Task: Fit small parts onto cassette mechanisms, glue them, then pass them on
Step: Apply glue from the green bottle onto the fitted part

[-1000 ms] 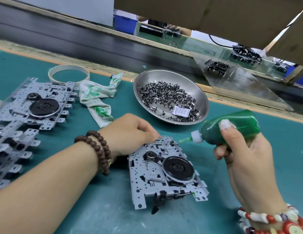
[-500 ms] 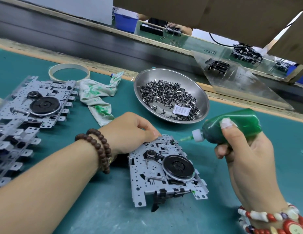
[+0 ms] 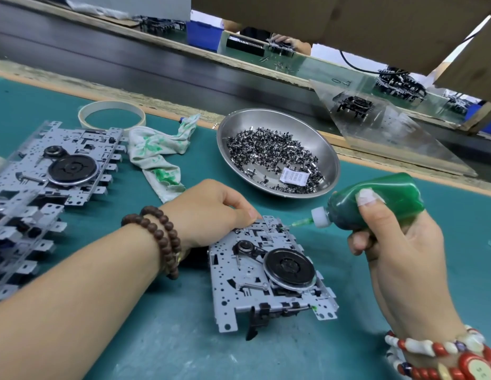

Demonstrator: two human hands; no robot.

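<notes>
Green glue is going on right now, so the job sits mid-cycle, head view only. Right hand (image 3: 397,242) is wrapped round a soft translucent squeeze bottle (image 3: 381,200) full of green glue, thumb pressed on its side, white collar and thin green needle nozzle (image 3: 300,222) tipped onto the far edge of the cassette mechanism (image 3: 269,272). Left hand (image 3: 208,212), fingers curled, pinches and steadies that mechanism's far left corner. Mechanism lies flat near the counter's (image 3: 184,346) near edge, middle: stamped grey sheet-metal plate, perforated, with a black round flywheel, small pulley and thin belt, black plastic lever sticking out at its near edge. A green dab already shows at its near right corner, so likely one glue point done and this far one in progress; whether the small part is seated under the nozzle is too small to tell. Passing on not yet done. Left edge of counter holds a stack of more mechanisms (image 3: 47,171), same plate type; glued or not, can't tell. Shiny steel bowl (image 3: 326,149) toward the far edge holds a heap of tiny dark metal parts and a white label slip. Crumpled white rag (image 3: 156,152) stained green beside it, cream tape ring (image 3: 111,115) further left. Counter is teal matting, scuffed.
</notes>
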